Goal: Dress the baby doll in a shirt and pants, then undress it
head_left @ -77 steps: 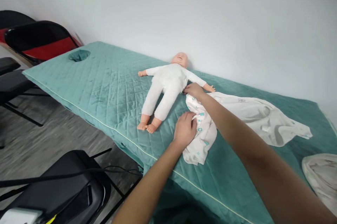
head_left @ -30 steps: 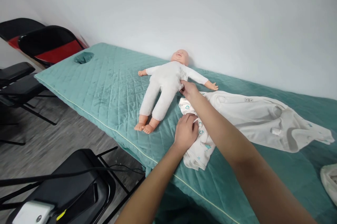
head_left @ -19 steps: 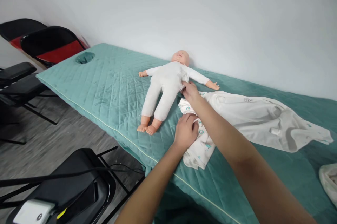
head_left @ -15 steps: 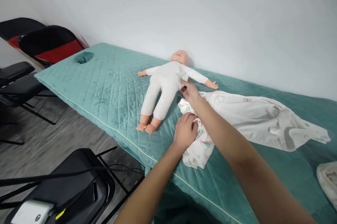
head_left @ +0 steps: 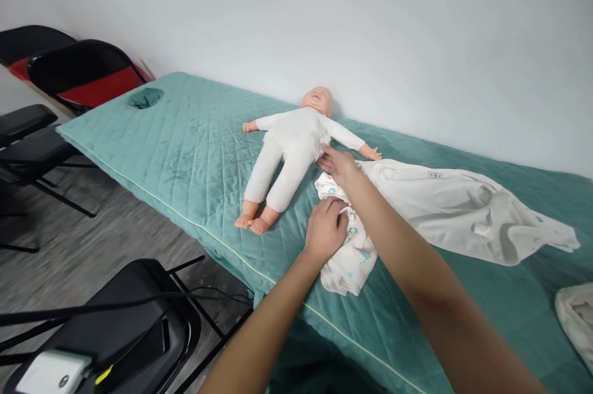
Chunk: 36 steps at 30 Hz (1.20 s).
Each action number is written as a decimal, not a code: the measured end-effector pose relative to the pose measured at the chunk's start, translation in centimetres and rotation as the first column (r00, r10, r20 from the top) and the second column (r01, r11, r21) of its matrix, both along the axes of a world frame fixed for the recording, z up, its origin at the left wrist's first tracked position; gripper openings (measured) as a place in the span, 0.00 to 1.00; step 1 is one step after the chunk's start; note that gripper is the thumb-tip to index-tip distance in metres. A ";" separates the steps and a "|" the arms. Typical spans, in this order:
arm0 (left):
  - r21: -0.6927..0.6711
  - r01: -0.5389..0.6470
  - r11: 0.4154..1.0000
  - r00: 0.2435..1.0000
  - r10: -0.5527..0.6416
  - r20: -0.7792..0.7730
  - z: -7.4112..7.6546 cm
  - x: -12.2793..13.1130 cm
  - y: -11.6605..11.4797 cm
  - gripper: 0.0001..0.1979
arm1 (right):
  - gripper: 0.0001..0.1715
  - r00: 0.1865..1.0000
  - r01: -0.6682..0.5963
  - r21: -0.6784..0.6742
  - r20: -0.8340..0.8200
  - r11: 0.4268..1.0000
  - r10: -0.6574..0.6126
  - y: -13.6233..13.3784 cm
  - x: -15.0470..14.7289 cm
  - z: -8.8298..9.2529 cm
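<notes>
Left hand [head_left: 325, 227] presses flat on the printed garment [head_left: 352, 246]; right hand [head_left: 340, 163], fingers loosely open, touches the doll [head_left: 290, 150]; no legible writing.

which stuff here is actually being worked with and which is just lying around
In hand: left hand on the printed baby garment; right hand at the doll.
Lying about: white cloth, folding chairs, bundle at the table's right edge.

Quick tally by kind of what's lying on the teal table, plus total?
Baby doll in white suit: 1
White cloths, counting the teal-printed one under both hands, the large plain one and the bundle at the right edge: 3
Total on the teal quilted massage table: 4
</notes>
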<state>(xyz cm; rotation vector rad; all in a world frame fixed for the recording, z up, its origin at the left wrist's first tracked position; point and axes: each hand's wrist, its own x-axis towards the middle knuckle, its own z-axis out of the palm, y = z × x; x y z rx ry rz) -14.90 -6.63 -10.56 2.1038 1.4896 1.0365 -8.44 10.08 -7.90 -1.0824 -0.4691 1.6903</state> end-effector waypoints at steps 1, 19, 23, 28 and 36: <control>0.000 -0.002 1.000 1.000 0.002 0.001 0.0 0.0 0.0 0.09 | 0.05 1.000 -0.020 -0.010 -0.011 1.000 0.020 0.1 0.0 0.0; 0.017 -0.006 1.000 1.000 0.006 0.009 -0.1 0.0 0.0 0.08 | 0.06 0.966 -0.108 0.046 -0.232 0.993 0.116 1.6 -0.9 -0.2; 0.008 -0.010 1.000 1.000 0.010 0.004 0.0 0.0 0.0 0.08 | 0.05 0.958 -0.115 0.066 -0.257 0.991 0.128 1.5 -0.8 -0.5; 0.021 -0.009 1.000 1.000 0.009 0.002 -0.1 0.0 0.0 0.08 | 0.02 0.951 -0.137 0.054 -0.274 0.989 0.147 0.9 -0.2 -0.3; 0.039 -0.003 0.999 1.000 0.002 0.024 0.0 0.0 0.1 0.08 | 0.05 0.981 -0.120 0.033 -0.152 0.992 0.123 -0.3 0.0 0.3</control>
